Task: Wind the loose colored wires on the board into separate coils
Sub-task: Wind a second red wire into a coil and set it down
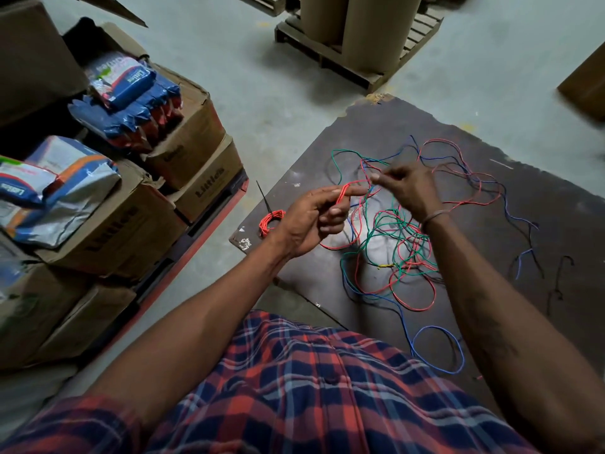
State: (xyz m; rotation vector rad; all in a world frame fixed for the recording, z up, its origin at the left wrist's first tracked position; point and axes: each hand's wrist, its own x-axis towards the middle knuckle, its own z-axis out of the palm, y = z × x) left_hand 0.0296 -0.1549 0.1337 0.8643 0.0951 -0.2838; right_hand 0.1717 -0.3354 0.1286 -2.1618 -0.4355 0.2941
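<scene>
A dark brown board point(491, 224) lies on the floor with a tangle of red, green, blue and black wires point(399, 253) spread over it. My left hand point(311, 221) is raised above the board's left part, with a few turns of red wire point(342, 193) looped around its extended fingers. My right hand point(406, 188), blurred, pinches the same red wire just to the right of those fingers. A finished red coil point(271, 221) rests on the board's left edge, behind my left hand. A loose blue loop point(438, 348) lies near my right forearm.
Stacked cardboard boxes point(137, 204) with blue and white packets point(124, 90) on top stand to the left on a red pallet. A wooden pallet point(353, 57) carrying brown paper rolls sits at the back. Grey concrete floor surrounds the board. A black cable tie point(263, 198) lies by the coil.
</scene>
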